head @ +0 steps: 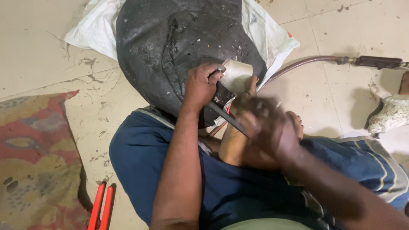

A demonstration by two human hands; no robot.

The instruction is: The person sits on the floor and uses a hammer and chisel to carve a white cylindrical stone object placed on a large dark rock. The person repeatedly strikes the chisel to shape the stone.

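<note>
My left hand (200, 85) grips the top of a thin dark metal rod (226, 116) and presses its tip against a small pale rounded piece (236, 73). That piece rests on a large black lumpy block (170, 42). My right hand (266, 127) is blurred with motion and closes around the lower end of the same rod, just above my bare foot (232, 147). I sit on the floor with blue cloth over my legs.
A white sack (272, 38) lies under the black block. A brown hose (298, 64) runs to a metal fitting (377, 61) at the right. Red-handled pliers (101, 206) lie at the bottom left beside a patterned mat (34, 162). A white lump (392, 113) sits at the right edge.
</note>
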